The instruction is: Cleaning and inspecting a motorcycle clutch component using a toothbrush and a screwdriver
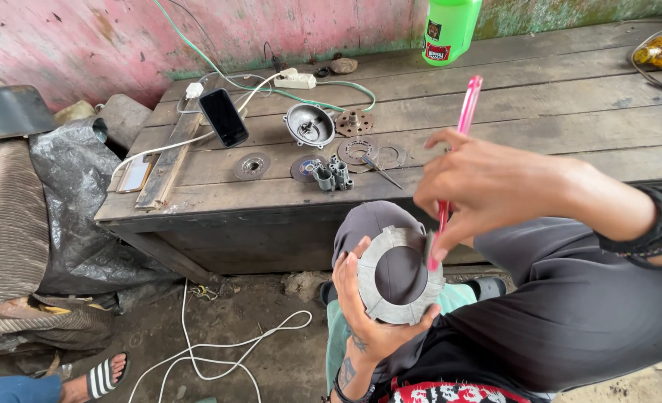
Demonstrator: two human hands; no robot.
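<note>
Ring plate (398,276) rests pinched in left fingers (361,257); right fingers (450,235) pinch pink tool (461,127) against it.

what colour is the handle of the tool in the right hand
Pink, translucent-looking; the tool in the right hand shows best in the head view.

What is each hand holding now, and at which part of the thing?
The left hand grips the grey ring-shaped plate by its outer edge, from below. The right hand holds the pink toothbrush at mid-handle, its lower end against the plate.
</note>
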